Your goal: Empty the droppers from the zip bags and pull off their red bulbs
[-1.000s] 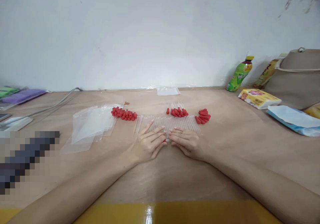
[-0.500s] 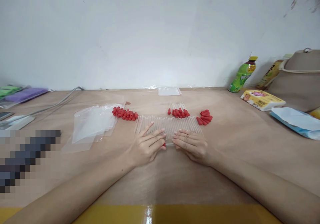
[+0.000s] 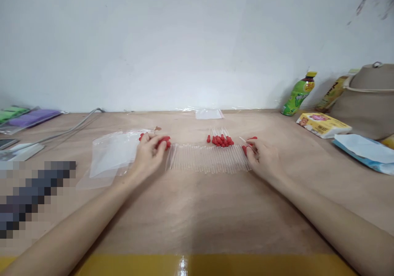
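Note:
A row of clear thin tubes (image 3: 206,158) lies side by side across the middle of the table. My left hand (image 3: 148,153) is at the left pile of red rubber pieces (image 3: 166,142), fingers bent over them; whether it grips one is unclear. At the row's right end, my right hand (image 3: 261,155) reaches among a few red pieces (image 3: 253,138), its fingers curled and partly hiding them. Behind the tubes sits another red heap (image 3: 222,140), with more clear tubes (image 3: 219,131) beyond it.
Clear plastic bags (image 3: 113,155) lie left of the tubes, near a grey cable (image 3: 74,127). A small bag (image 3: 209,114) rests by the wall. On the right are a green bottle (image 3: 299,93), a yellow tissue pack (image 3: 323,124) and a blue-white packet (image 3: 363,149).
Both hands have left the front of the tube row and moved apart, the left to the left red pile, the right to the right one. The clear rod and red piece between them are out of sight.

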`<state>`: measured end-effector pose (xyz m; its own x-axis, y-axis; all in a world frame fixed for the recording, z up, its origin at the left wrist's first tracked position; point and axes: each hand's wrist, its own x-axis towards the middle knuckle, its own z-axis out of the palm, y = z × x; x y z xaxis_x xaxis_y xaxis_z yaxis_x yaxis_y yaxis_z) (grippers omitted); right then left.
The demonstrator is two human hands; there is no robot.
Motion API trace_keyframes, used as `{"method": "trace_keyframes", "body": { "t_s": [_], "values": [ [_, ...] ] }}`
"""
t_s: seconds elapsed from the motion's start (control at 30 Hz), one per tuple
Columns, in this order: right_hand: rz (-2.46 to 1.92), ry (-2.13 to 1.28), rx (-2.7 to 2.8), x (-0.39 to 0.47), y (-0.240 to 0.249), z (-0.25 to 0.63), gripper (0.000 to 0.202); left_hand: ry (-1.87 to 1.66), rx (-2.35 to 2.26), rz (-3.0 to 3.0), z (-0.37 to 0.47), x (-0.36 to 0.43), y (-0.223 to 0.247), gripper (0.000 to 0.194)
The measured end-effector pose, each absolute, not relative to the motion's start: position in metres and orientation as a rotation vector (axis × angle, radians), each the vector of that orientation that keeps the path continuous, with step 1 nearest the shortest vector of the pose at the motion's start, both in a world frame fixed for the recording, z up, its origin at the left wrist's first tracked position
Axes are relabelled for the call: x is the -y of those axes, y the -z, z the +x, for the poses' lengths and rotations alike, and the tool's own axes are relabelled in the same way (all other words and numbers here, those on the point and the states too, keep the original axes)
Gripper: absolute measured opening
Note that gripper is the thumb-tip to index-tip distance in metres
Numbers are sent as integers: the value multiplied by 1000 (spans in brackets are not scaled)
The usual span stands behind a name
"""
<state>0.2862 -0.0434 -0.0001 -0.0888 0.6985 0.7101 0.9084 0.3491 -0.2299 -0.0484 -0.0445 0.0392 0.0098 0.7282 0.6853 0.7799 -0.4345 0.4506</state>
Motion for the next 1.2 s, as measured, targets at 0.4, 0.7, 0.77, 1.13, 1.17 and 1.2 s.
{"method": "trace_keyframes", "body": {
  "t_s": [0.4,0.7,0.77,1.13,1.17,1.2],
  "values": [
    [-1464,553,1957,43,7,279,24,1451,2136,-2034,-130,-16,-47,31],
    [-1441,592,2014,49,5,275,23,1130,2176,-2126,-110,-3,-57,27],
    [-1439,595,2018,49,6,275,23,1068,2188,-2135,-109,0,-58,27],
    [-1487,497,2095,52,3,275,26,984,2064,-1990,-103,5,-70,27],
    [-1484,490,2099,51,4,275,27,993,1996,-2025,-95,7,-71,26],
    [-1476,490,2095,51,4,275,27,999,1904,-2087,-84,9,-71,25]
  ]
}}
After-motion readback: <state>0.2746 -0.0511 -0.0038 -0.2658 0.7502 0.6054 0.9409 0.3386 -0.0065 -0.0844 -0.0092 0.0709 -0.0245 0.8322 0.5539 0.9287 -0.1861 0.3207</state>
